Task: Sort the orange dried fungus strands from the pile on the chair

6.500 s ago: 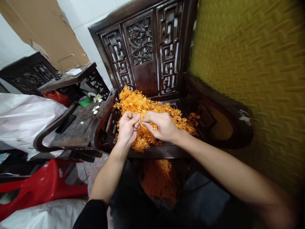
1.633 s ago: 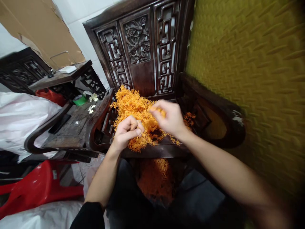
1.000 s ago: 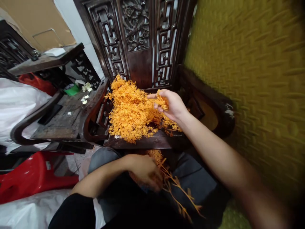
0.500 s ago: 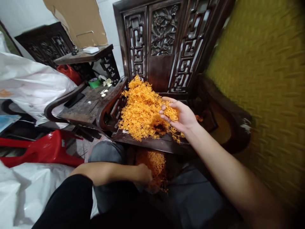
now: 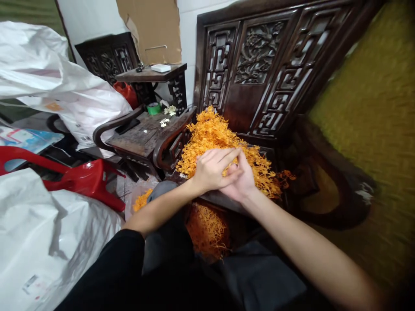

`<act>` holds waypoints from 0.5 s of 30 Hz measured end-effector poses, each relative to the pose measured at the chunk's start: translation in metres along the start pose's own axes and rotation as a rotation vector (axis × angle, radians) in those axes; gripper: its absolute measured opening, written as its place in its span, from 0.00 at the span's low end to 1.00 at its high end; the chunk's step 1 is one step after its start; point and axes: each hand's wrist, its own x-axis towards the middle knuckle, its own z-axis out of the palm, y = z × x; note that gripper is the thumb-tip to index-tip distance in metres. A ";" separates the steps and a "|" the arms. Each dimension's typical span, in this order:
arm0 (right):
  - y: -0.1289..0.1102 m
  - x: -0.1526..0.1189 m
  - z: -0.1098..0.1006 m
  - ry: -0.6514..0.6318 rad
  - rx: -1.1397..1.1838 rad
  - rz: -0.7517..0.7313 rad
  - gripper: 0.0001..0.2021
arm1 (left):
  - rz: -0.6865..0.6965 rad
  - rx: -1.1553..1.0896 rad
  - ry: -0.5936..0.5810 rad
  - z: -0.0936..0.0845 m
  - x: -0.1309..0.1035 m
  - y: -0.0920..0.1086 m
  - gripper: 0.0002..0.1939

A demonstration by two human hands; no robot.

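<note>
Both hands meet in front of a heap of thin, branching orange flower-like sprigs [image 5: 210, 134] on a dark wooden chair seat. My left hand [image 5: 215, 168] lies across my right palm, its fingers closed over what is there. My right hand [image 5: 241, 179] is cupped from the right side with its fingers curled. A little orange shows in the gap between the two hands; the rest of that bunch is hidden. Below the seat, between the knees, sits a second mass of orange sprigs [image 5: 210, 229], apart from both hands.
A carved chair back [image 5: 256, 73] rises behind the heap. At left are a red plastic chair [image 5: 86, 179], white sacks [image 5: 35, 216] and a second wooden seat with green tape [image 5: 154, 108] on it. More orange pieces lie in a clear bag [image 5: 129, 203] beside the left knee.
My left hand has risen from the lower sprigs onto my right hand, which held an orange bunch in its open palm. The view has shifted left.
</note>
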 end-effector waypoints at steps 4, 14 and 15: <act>-0.001 -0.004 0.010 -0.161 0.206 0.099 0.39 | 0.050 -0.026 -0.010 -0.009 -0.011 -0.020 0.18; -0.030 -0.018 0.017 -0.203 -0.045 0.206 0.43 | -0.735 0.326 -0.087 -0.141 -0.088 -0.101 0.29; -0.033 -0.016 0.013 -0.160 -0.095 0.183 0.42 | -0.851 0.349 -0.127 -0.149 -0.114 -0.105 0.30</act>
